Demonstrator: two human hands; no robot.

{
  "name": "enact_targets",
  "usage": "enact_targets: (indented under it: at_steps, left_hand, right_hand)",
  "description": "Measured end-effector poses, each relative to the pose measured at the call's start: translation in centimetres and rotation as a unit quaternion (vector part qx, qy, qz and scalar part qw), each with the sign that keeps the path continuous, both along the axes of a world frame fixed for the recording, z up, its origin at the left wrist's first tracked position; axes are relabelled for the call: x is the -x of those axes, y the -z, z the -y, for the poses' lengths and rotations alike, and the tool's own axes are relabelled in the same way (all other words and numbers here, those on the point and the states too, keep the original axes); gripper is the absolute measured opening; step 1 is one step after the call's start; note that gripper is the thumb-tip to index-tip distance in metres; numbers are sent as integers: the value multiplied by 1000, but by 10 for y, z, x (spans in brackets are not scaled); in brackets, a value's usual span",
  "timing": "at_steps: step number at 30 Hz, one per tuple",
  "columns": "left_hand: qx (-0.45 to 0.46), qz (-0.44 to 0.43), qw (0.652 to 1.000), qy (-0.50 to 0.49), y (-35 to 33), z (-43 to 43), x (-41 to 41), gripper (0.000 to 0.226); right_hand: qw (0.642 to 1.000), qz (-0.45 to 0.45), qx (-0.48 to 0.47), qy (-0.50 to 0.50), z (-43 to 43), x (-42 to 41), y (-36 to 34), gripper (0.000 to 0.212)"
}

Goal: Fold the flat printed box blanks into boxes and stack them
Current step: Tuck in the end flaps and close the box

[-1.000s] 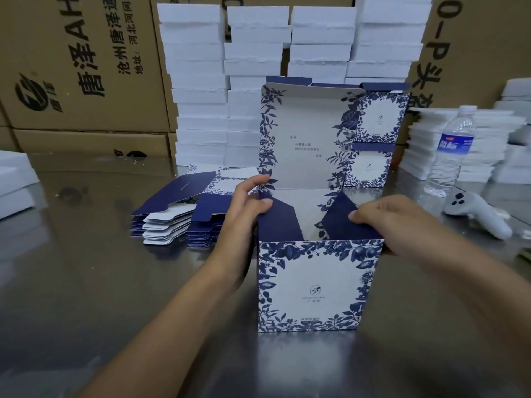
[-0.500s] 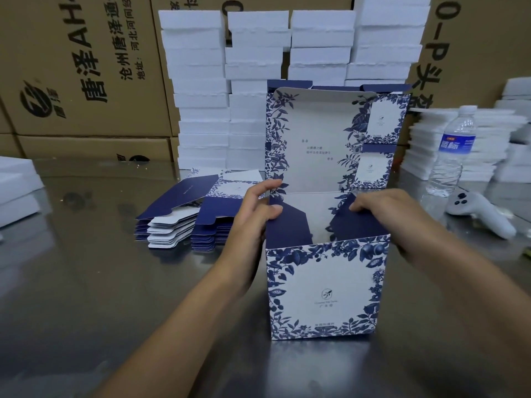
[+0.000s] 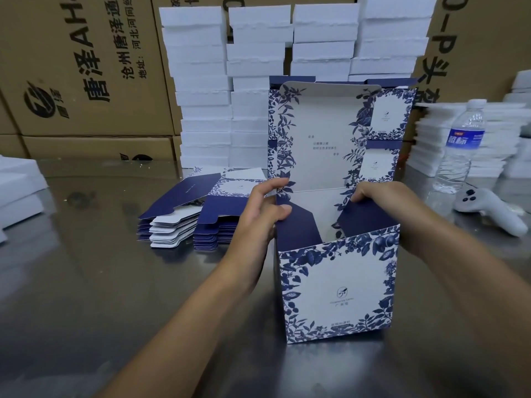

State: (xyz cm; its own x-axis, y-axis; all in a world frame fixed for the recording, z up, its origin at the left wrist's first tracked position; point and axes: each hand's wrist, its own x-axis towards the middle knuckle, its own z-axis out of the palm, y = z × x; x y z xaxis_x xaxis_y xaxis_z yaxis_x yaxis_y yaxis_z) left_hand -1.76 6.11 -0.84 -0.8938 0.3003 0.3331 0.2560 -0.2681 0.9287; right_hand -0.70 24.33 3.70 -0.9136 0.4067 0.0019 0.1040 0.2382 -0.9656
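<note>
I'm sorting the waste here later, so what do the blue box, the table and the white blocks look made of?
The box: thin printed paperboard, matte, seen in its creased, folded flaps. The table: likely stainless steel, semi-gloss, since it dimly mirrors the cartons. The white blocks: probably foam, matte, with ragged edges; not certain.

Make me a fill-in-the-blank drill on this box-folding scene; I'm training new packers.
1. The left hand and right hand each hold a navy ___ of the box.
2. The flat blanks lie to the box's ___.
3. The water bottle has a label coloured ___.
Missing: flap, left, blue.
</note>
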Motion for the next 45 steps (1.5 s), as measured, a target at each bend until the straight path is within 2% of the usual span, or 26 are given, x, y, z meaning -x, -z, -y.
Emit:
enact_targets:
  at_steps: [7,11,13,17,21,24,27,30,31,33,36,39,42,45]
  left_hand:
    - [7,-2,1000,14,0,-2,1,34]
    - [13,-12,1000,15,2,-2,3,34]
    - [6,-11,1000,20,3,-3,4,34]
    - [7,-13,1000,18,4,-2,5,34]
    - [14,-39,999,9,5,-4,6,31]
    - [7,-40,999,-5,6,-6,6,32]
    - [26,-33,999,-22,4,-6,3,34]
    - [29,-36,998,-35,6,-6,3,21]
    - [25,-42,998,-41,6,-6,3,18]
    - [23,-54,997,-48,7,-6,1,15]
    - [26,-48,997,-61,8,-9,2,13]
    - [6,-27,997,-77,6,-9,5,16]
    - [6,-11,999,-43,5,-5,3,11]
    - [-18,34,999,-19,1,-2,1,21]
  right_hand:
    - [999,-34,-8,21,-4,10,3,9]
    - [998,-57,-21,11,-8,20,6,27]
    - [996,-65,-53,11,-9,24,6,30]
    - [995,-89,-42,6,-10,24,11,29]
    - [993,-119,22,-13,-13,19,17,23]
    - [990,-124,20,-55,-18,14,18,14]
    - [981,-142,110,-74,-19,8,26,8]
    - [954,-149,247,-78,-15,5,23,18]
    - [954,-148,250,-70,-15,7,21,29]
    - [974,-137,172,-52,-15,8,16,42]
    - [975,-140,160,-67,-12,2,14,30]
    - [980,-148,105,-77,-12,-8,15,25]
    - [978,-139,125,-94,-8,-17,13,7]
    - [975,-119,143,-119,-6,-20,10,9]
